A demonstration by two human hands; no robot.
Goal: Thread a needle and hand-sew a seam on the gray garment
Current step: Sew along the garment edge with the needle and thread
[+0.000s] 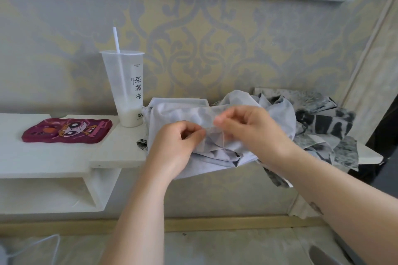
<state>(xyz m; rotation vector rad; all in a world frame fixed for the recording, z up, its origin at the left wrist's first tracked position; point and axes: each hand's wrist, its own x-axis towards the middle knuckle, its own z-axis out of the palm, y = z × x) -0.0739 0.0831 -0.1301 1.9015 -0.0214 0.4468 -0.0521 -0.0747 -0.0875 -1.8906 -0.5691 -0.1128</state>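
1. The gray garment (217, 153) lies bunched on the white shelf (53, 157), its near edge hanging over the front lip; both hands work close together above its top fold.
2. The left hand (178, 137) has its fingers curled, thumb and forefinger pinching what looks like a raised fold of the cloth; the right hand (247, 127) pinches finely just beside it, and a pale thread (224, 143) hangs down from its fingertips; the needle is too small to make out.
3. Judged from this, threading is probably done and stitching is in hand; whether any seam is already laid cannot be told.
4. The next move likely calls for a steady fold in the left hand while the right draws the thread clear without snagging it.
5. Around: a patterned black-and-white fabric (323, 122) is heaped touching the garment on the right and could catch loose thread; a plastic cup (127, 88) with a straw stands just left of the garment; a phone in a magenta cartoon case (66, 130) lies well apart.
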